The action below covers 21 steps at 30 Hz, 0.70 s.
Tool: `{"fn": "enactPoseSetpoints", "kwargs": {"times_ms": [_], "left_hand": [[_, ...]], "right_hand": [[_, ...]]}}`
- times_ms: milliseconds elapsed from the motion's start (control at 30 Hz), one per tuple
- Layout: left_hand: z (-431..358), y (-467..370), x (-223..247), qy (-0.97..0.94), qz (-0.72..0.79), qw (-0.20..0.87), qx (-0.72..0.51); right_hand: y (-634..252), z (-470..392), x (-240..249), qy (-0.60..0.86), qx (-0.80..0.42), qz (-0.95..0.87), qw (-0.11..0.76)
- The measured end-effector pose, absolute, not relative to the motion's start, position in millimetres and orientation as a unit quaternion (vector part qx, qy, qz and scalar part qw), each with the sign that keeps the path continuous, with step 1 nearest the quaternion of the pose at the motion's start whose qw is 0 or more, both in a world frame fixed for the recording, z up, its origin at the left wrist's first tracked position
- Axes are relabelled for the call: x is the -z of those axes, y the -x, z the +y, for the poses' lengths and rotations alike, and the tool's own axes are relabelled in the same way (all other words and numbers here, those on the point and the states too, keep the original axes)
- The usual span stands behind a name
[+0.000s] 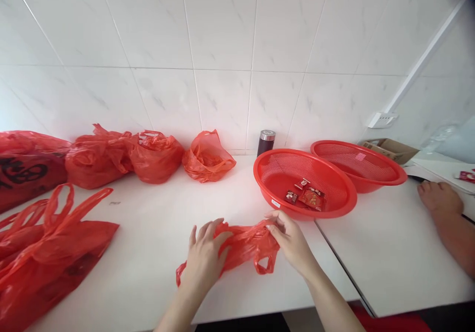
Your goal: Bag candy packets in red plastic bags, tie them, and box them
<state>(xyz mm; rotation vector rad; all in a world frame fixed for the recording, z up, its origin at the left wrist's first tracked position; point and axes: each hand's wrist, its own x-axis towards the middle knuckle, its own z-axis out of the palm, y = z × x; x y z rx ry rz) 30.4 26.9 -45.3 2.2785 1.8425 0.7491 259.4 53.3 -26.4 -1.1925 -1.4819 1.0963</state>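
A crumpled red plastic bag (243, 250) lies on the white table between my two hands, one handle loop hanging toward me. My left hand (208, 250) rests over its left end with the fingers spread. At the bag's upper right corner, my right hand (284, 233) pinches the thin plastic between thumb and fingers. Just beyond my right hand stands a red mesh basket (267, 183) with several small red packets (311, 197) on its bottom.
Behind it are a second red basket (397, 177), a dark bottle (265, 143) and a cardboard box (403, 149). Filled red bags (156, 159) line the wall; another bag (85, 243) lies at left. A co-worker's arm (451, 223) rests at right. A seam (341, 262) divides the tables.
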Motion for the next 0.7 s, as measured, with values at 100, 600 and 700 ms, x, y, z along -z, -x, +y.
{"fn": "enactPoseSetpoints", "kwargs": {"times_ms": [100, 600, 700], "left_hand": [[41, -12, 58, -0.693, 0.661, 0.125, -0.26], [20, -29, 5, -0.365, 0.405, 0.711, -0.444], [22, -6, 6, -0.281, 0.393, 0.717, -0.502]], "right_hand": [[-275, 55, 29, 0.492, -0.428, -0.631, 0.42], [-229, 33, 4, 0.408, -0.158, -0.869, 0.232], [-254, 50, 17, 0.448, -0.169, -0.872, 0.105]]}}
